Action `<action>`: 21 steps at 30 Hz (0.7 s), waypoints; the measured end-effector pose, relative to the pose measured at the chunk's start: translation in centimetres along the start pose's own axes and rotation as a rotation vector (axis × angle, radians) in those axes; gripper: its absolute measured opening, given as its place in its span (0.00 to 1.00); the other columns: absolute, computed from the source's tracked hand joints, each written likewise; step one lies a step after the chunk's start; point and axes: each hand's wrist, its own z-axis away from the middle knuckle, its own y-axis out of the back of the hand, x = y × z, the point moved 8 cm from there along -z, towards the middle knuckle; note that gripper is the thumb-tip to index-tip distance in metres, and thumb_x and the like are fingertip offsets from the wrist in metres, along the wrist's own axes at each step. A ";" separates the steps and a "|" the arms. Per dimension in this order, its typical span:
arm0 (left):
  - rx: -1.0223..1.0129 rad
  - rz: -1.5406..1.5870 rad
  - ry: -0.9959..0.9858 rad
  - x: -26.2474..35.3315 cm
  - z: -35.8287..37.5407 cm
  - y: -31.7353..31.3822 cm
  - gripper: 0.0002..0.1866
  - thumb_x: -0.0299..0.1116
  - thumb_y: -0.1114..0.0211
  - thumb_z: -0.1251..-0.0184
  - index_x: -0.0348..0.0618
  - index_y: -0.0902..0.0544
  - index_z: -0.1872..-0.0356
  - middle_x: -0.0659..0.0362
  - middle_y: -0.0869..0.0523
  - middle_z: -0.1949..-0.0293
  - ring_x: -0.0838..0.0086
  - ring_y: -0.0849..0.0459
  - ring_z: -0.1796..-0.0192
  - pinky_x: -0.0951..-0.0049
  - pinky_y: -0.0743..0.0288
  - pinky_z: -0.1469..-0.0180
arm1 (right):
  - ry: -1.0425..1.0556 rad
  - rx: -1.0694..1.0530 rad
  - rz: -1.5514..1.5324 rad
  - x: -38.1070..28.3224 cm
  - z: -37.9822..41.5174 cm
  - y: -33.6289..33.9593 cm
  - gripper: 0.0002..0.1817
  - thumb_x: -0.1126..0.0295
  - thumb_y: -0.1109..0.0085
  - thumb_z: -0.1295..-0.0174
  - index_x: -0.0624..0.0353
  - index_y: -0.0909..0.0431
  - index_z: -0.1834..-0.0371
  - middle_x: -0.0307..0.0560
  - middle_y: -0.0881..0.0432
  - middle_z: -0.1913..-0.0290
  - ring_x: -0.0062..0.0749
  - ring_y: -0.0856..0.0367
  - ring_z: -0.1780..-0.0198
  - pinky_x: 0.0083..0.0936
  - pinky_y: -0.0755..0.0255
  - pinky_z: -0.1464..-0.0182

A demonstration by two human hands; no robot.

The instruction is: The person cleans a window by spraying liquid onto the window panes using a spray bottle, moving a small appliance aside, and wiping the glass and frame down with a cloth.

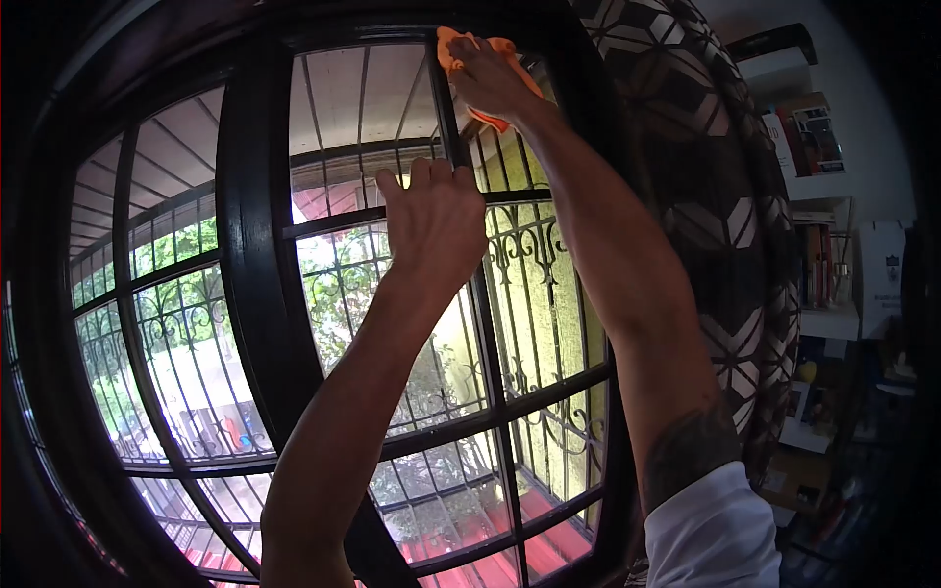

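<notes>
High on the dark-framed window (365,214), my right hand (490,80) presses an orange cloth (502,122) against the top of the upright bar and the pane beside it. The cloth spreads out around the fingers, and part hangs below the hand. Lower and to the left, my left hand (431,220) is closed at the crossing of the window bars, its fingers curled over the horizontal bar. Its palm side is hidden from me. Both arms are raised, the right one reaching higher.
A patterned dark curtain (676,127) hangs right of the window. Beyond it, wall shelves hold books (818,257). To the left is another window section (181,260) with dark bars. Ornate metal grilles (534,240), plants and a red floor (470,568) show through the glass.
</notes>
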 end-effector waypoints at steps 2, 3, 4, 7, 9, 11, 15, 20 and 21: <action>-0.020 0.064 0.023 0.0 -0.1 -0.4 0.13 0.21 0.35 0.53 0.36 0.17 0.62 0.50 0.16 0.61 0.59 0.19 0.51 0.44 0.38 0.46 | -0.034 -0.022 -0.032 0.7 0.6 0.2 0.27 0.61 0.53 0.29 0.62 0.33 0.29 0.57 0.32 0.28 0.50 0.40 0.23 0.46 0.44 0.24; 0.015 0.058 0.007 0.0 0.0 -0.1 0.13 0.21 0.36 0.53 0.36 0.17 0.63 0.50 0.16 0.62 0.59 0.19 0.52 0.45 0.38 0.46 | -0.005 0.039 -0.002 1.1 0.8 0.3 0.27 0.61 0.53 0.29 0.62 0.33 0.30 0.58 0.31 0.29 0.49 0.38 0.24 0.45 0.43 0.24; 0.012 0.062 0.003 0.1 0.0 -0.1 0.13 0.21 0.36 0.53 0.36 0.17 0.63 0.50 0.16 0.62 0.59 0.19 0.52 0.45 0.38 0.46 | 0.023 0.096 0.025 -0.1 1.3 1.6 0.27 0.61 0.53 0.29 0.62 0.32 0.30 0.59 0.30 0.30 0.48 0.36 0.25 0.43 0.42 0.25; -0.046 0.041 0.019 -0.1 0.0 -0.1 0.13 0.22 0.34 0.53 0.35 0.17 0.61 0.51 0.16 0.61 0.58 0.19 0.51 0.45 0.37 0.46 | -0.120 -0.091 -0.040 3.1 2.5 2.6 0.27 0.62 0.54 0.29 0.61 0.33 0.29 0.61 0.30 0.30 0.49 0.32 0.27 0.42 0.39 0.26; -0.011 0.036 0.012 -0.2 0.1 -0.1 0.14 0.22 0.34 0.52 0.35 0.17 0.61 0.51 0.17 0.61 0.58 0.19 0.51 0.45 0.37 0.46 | -0.116 -0.110 -0.029 3.5 4.0 4.3 0.27 0.63 0.55 0.29 0.60 0.34 0.29 0.61 0.29 0.31 0.50 0.30 0.29 0.47 0.38 0.28; 0.020 0.032 0.002 0.0 0.1 -0.1 0.14 0.22 0.34 0.52 0.36 0.17 0.61 0.51 0.17 0.61 0.59 0.19 0.51 0.45 0.37 0.45 | -0.057 0.024 0.111 5.6 4.3 3.9 0.18 0.68 0.52 0.35 0.56 0.27 0.42 0.56 0.25 0.38 0.46 0.24 0.36 0.46 0.36 0.32; -0.027 0.030 0.025 -0.2 0.0 -0.2 0.14 0.22 0.36 0.52 0.36 0.17 0.60 0.51 0.17 0.60 0.59 0.19 0.50 0.44 0.37 0.46 | -0.199 -0.088 0.132 5.7 3.6 5.3 0.14 0.71 0.49 0.39 0.50 0.20 0.52 0.46 0.21 0.42 0.39 0.20 0.40 0.48 0.37 0.34; -0.016 0.001 0.022 -0.2 -0.2 0.1 0.13 0.22 0.36 0.51 0.35 0.17 0.60 0.50 0.16 0.60 0.59 0.19 0.51 0.46 0.38 0.45 | -0.464 -0.177 -0.253 4.9 1.2 2.1 0.23 0.63 0.51 0.34 0.51 0.25 0.36 0.48 0.28 0.29 0.41 0.32 0.27 0.55 0.44 0.27; -0.024 0.022 0.027 -0.2 -0.2 -0.1 0.13 0.22 0.37 0.50 0.35 0.17 0.61 0.50 0.16 0.60 0.59 0.19 0.51 0.46 0.38 0.45 | -0.281 -0.144 -0.156 3.1 0.6 1.3 0.27 0.60 0.53 0.33 0.54 0.29 0.31 0.50 0.32 0.26 0.43 0.38 0.23 0.53 0.47 0.25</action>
